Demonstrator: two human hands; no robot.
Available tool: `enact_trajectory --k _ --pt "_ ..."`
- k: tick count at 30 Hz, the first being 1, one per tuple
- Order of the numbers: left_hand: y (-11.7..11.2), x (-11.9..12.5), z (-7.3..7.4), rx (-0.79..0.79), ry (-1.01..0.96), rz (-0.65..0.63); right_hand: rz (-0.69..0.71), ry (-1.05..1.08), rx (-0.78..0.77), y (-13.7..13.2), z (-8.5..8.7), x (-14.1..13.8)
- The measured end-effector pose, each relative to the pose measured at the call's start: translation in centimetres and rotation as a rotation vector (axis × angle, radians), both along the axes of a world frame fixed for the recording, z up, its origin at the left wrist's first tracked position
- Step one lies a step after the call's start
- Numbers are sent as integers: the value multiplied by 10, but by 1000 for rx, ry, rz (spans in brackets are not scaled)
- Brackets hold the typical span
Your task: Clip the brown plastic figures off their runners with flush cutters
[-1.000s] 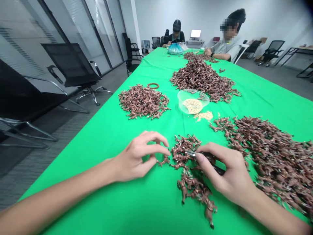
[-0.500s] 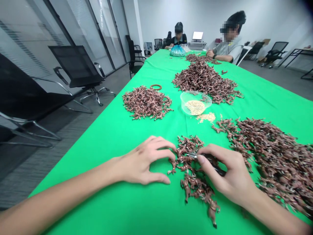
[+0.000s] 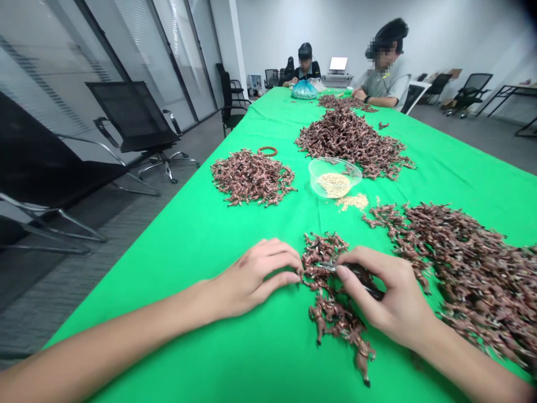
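A loose heap of small brown, copper-flecked toy animal figures (image 3: 331,302) lies on the green cloth in front of me. My left hand (image 3: 255,277) reaches its edge, with the fingertips pinched together on a figure at the heap's left side. My right hand (image 3: 388,294) grips a small dark-handled tool (image 3: 361,274), and its metal tip (image 3: 327,267) rests among the figures. Part of the heap is hidden under my right hand. A much larger heap of the same figures (image 3: 465,268) spreads just beyond my right hand.
The green-covered table (image 3: 201,268) holds further heaps (image 3: 251,177) (image 3: 352,143), and a clear bowl of beige grains (image 3: 334,179). Two co-workers (image 3: 381,70) (image 3: 305,67) sit at the far end near a blue bag (image 3: 304,89). Black chairs (image 3: 134,120) stand along the left side.
My left hand has moved right to the heap, and its spread fingers have closed together. My right hand and its tool have barely moved. The view has shifted slightly.
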State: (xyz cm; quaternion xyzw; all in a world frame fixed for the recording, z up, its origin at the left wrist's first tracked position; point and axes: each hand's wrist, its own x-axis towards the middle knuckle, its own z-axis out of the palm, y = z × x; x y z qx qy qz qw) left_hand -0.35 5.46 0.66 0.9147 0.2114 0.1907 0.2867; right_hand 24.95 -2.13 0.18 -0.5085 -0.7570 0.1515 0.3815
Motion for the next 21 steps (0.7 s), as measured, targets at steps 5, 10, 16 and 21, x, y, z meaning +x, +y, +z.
enact_trajectory --k 5,10,16,21 --pt "-2 2 -9 -13 -67 -10 9 -3 16 -1 -1 0" --pt "-11 9 -13 -4 -83 125 26 0 8 -1 -1 -1" --pt "-19 13 -4 -244 -246 213 59 -27 94 -1 -2 0" --pt "-28 16 -1 -668 -408 256 162 -73 233 -6 -5 0"
